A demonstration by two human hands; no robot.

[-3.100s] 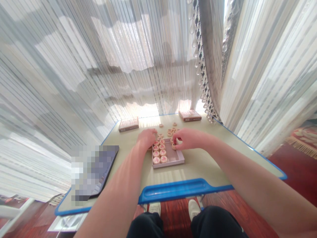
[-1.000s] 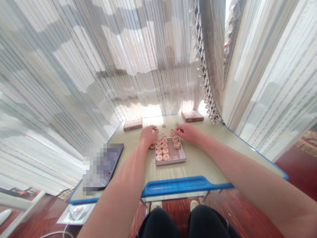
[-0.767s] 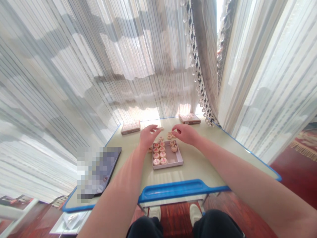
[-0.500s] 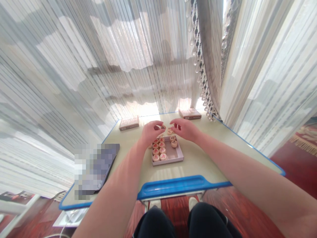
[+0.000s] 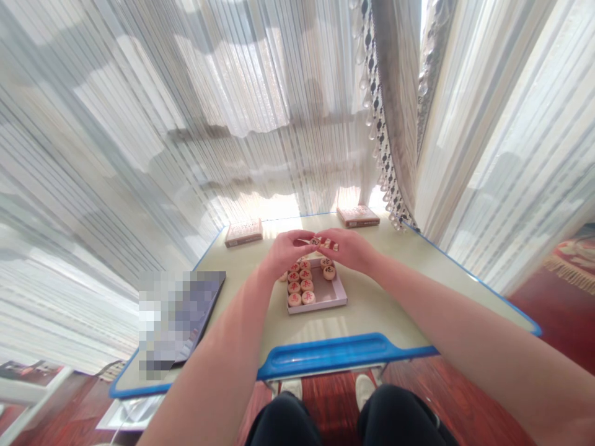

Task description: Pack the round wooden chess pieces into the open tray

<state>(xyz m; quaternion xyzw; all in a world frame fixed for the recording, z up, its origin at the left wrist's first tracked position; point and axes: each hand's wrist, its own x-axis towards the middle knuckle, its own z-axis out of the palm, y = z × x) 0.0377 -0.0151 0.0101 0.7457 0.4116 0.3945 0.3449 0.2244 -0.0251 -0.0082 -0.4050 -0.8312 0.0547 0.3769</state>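
bright curtains [image 5: 260, 111] hang behind a pale table [image 5: 372, 303]. the left hand [image 5: 282, 253] pinches a black-marked piece [image 5: 315, 242] near the far edge of the tray [image 5: 328, 292]; the right hand [image 5: 351, 249] is at it, grip indeterminable. a light rim hold should serve best; nearside, open room lies between red-marked pieces [image 5: 307, 285] and right wall.

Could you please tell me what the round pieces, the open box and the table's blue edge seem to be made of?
Round pieces: probably wood or wood-look plastic, smooth; pale tan with red or black characters.
Open box: likely cardboard, matte; thin, straight walls.
Blue edge: apparently moulded plastic, slightly glossy; rounded, with a recessed trough.
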